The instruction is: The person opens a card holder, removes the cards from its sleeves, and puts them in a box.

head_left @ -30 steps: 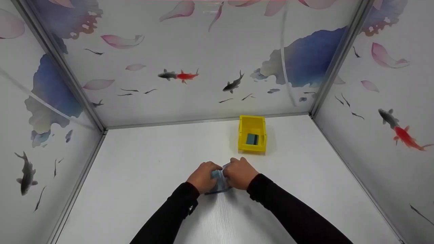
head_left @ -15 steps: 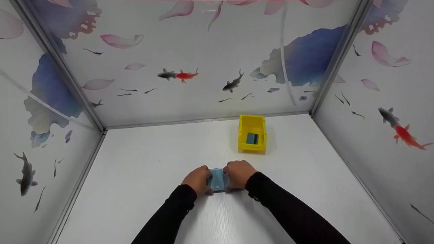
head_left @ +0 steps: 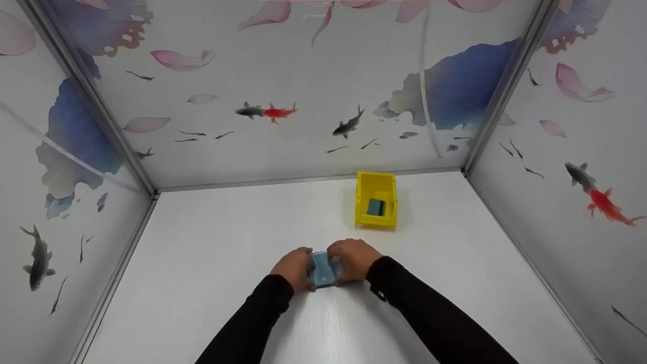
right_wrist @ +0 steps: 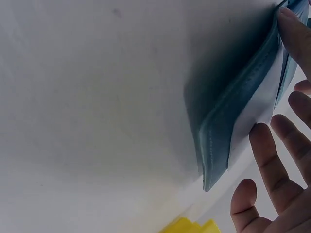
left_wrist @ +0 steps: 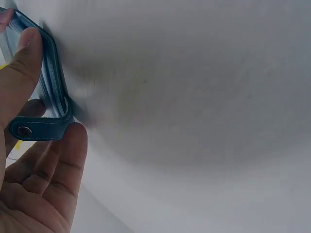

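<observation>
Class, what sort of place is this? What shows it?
Probably a booth-like workstation: a flat white tabletop, white fish-printed wall panels on three sides, and straight grey metal corner strips.

Fish-printed panels (head_left: 293, 156) and grey corner posts (head_left: 497, 101) around a white tabletop (head_left: 227, 227) suggest a small work booth.

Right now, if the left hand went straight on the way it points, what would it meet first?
The left hand would first meet the blue holder it grips; beyond that, probably the right hand, though depth is unclear.
</observation>
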Demonstrator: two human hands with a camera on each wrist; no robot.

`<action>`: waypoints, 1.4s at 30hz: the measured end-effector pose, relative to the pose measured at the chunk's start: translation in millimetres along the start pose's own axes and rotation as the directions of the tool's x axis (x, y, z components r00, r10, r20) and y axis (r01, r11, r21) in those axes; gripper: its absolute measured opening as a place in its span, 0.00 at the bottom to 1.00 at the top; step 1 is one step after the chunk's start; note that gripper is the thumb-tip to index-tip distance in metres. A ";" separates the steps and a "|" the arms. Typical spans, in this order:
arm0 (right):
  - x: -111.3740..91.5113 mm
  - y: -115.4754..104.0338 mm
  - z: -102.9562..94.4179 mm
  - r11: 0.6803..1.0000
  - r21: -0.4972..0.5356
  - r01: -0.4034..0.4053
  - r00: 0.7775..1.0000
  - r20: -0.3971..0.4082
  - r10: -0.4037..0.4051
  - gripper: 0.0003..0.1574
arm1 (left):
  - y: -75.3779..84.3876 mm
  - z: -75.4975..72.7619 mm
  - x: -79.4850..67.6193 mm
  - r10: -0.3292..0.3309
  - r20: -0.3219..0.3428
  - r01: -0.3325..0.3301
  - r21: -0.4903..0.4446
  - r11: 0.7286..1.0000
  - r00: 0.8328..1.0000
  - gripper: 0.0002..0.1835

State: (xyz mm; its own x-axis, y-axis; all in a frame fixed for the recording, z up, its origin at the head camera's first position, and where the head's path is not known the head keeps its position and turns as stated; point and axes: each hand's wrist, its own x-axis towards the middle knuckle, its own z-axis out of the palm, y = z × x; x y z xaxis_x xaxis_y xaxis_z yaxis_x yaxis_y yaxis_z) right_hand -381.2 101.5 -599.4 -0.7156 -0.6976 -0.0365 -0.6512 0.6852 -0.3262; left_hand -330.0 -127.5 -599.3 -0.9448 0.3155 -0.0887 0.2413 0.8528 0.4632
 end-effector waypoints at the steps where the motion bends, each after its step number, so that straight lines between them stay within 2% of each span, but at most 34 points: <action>1: -0.3 0.6 -0.2 1.000 0.018 0.002 1.000 0.000 -0.002 0.36 | 0.7 -0.7 -0.5 0.000 0.000 0.000 -0.012 1.000 1.000 0.26; 5: -0.8 2.5 -0.6 0.999 0.052 0.000 1.000 0.003 0.000 0.38 | 3.6 -4.0 -4.3 0.001 -0.005 -0.001 -0.049 0.999 1.000 0.25; 12: 2.0 3.6 -0.3 0.999 0.053 -0.002 0.999 0.032 0.000 0.29 | 3.5 -2.2 -2.7 0.009 -0.009 -0.010 -0.059 0.998 1.000 0.24; 25: 4.3 0.6 -1.4 0.995 0.092 0.043 0.999 0.011 -0.044 0.26 | -1.0 3.6 0.1 0.039 -0.042 -0.039 0.006 0.999 0.998 0.31; 31: 5.5 2.2 -1.9 0.996 0.093 0.010 0.999 0.037 -0.014 0.27 | -3.3 5.9 1.1 0.066 -0.050 -0.065 0.034 0.997 0.997 0.30; 42: 2.3 4.9 -6.6 0.996 0.083 -0.037 0.998 0.062 0.032 0.31 | -4.2 6.0 0.0 0.047 -0.048 -0.046 0.023 0.999 0.998 0.30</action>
State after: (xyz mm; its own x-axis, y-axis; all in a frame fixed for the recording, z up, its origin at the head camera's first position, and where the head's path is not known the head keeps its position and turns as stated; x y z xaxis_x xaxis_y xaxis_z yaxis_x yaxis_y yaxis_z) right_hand -387.8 104.7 -594.8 -0.7191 -0.6868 -0.1058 -0.6007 0.6910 -0.4021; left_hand -329.6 -128.6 -606.5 -0.9420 0.3349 -0.0241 0.2896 0.8468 0.4462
